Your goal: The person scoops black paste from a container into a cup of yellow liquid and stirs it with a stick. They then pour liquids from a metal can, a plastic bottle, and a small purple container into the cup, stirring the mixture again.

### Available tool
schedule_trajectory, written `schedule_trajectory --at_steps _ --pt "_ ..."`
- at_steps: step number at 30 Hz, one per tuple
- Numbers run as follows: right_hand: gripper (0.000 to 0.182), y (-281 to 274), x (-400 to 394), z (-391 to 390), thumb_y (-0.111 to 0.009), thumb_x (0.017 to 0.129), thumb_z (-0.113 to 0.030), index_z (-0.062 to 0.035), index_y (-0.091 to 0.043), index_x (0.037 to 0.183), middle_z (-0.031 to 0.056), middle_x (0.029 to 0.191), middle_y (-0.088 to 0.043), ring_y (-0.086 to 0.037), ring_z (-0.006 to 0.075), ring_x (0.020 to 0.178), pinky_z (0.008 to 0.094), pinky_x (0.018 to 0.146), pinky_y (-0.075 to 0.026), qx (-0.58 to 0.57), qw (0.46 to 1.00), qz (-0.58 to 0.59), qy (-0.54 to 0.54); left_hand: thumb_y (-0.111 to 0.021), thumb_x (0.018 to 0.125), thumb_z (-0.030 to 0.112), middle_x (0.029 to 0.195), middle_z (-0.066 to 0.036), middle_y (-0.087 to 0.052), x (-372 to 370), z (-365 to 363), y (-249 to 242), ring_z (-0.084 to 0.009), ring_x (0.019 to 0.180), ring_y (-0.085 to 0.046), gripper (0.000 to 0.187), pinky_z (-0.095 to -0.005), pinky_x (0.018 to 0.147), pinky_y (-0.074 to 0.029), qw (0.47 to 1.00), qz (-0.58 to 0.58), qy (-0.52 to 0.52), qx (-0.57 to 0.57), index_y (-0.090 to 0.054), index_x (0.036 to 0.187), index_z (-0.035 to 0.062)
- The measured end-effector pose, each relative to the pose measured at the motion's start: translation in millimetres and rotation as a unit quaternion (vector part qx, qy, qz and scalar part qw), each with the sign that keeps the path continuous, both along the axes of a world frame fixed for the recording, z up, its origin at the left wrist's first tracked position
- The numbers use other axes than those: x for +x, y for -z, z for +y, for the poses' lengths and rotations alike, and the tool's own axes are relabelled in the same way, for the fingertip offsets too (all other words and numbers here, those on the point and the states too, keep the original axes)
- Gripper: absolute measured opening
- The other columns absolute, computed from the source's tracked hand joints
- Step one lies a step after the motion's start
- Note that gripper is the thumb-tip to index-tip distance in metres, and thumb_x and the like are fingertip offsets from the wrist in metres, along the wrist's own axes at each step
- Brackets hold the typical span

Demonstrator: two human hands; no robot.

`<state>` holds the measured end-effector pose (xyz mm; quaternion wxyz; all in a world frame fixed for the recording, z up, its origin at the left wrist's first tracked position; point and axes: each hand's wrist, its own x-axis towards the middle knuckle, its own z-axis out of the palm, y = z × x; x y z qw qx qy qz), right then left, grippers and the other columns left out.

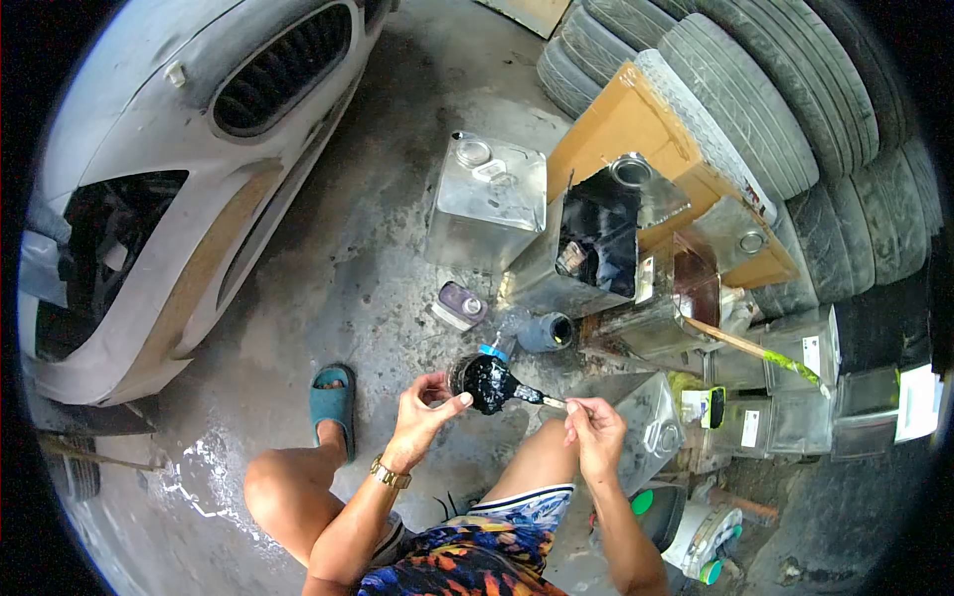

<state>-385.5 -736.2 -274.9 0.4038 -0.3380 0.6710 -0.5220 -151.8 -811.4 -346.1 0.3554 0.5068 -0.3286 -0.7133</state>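
Note:
My left hand (pixel 427 415) is closed round the side of a small round container (pixel 487 383) full of glossy black paste, held above the floor in front of me. Between the thumb and fingers of my right hand (pixel 594 429) is the handle of a brush (pixel 535 394). Black paste coats its head, which reaches the container's rim; the bristles themselves are hidden under the paste. Just beyond the container are a dark bottle (pixel 546 334) lying on its side and a blue cap (pixel 493 352). A purple-grey can (pixel 460 305) stands a little farther off.
A car bumper (pixel 199 258) fills the left side. Ahead stand a closed metal can (pixel 487 199) and an open one with black inside (pixel 537 278). A green-tipped stick (pixel 760 353) juts from another can. Tyres (pixel 735 109) are stacked behind cardboard (pixel 621 129).

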Motion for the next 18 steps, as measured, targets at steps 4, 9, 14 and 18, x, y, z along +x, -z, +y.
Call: schedule_trajectory --at_steps 4,9,14,18 --pt "0.011 -44 10 -10 -0.065 0.087 0.0 0.0029 -0.067 0.097 0.0085 0.082 -0.064 -0.06 0.0125 0.064 0.0258 0.057 -0.049 -0.103 0.955 0.24 -0.138 -0.085 0.07 0.024 0.097 -0.005 -0.061 -2 0 6 -0.0135 0.09 -0.056 0.059 -0.0277 0.083 -0.048 0.999 -0.033 0.017 -0.024 -0.058 0.116 -0.0024" --pt "0.014 -53 11 -38 -0.069 0.081 0.0 0.0019 -0.068 0.095 0.0136 0.085 -0.064 -0.063 0.0248 0.071 0.0315 0.063 -0.05 -0.148 0.832 0.441 -0.302 -0.088 0.066 0.031 0.085 -0.003 -0.06 -7 2 6 -0.0111 0.08 -0.055 0.065 -0.0267 0.076 -0.047 0.997 -0.037 0.02 -0.062 -0.057 0.111 -0.0043" --pt "0.006 -29 29 -25 -0.064 0.086 -0.005 0.001 -0.063 0.087 0.0087 0.065 -0.06 -0.057 0.0163 0.053 0.0295 0.05 -0.047 0.01 0.913 0.342 -0.224 -0.087 0.067 0.033 0.084 -0.003 -0.06 -13 6 22 -0.0114 0.076 -0.055 0.061 -0.0258 0.071 -0.048 0.995 -0.088 0.006 -0.048 -0.06 0.106 -0.0049" --pt "0.009 12 23 -38 -0.06 0.092 -0.008 0.0001 -0.065 0.09 0.0005 0.065 -0.059 -0.052 0.0043 0.054 0.0186 0.047 -0.041 0.124 0.983 -0.09 -0.097 -0.087 0.068 0.033 0.082 -0.003 -0.06 -13 4 16 -0.0111 0.074 -0.055 0.058 -0.0257 0.066 -0.048 0.982 -0.161 0.044 -0.083 -0.06 0.102 -0.0052"
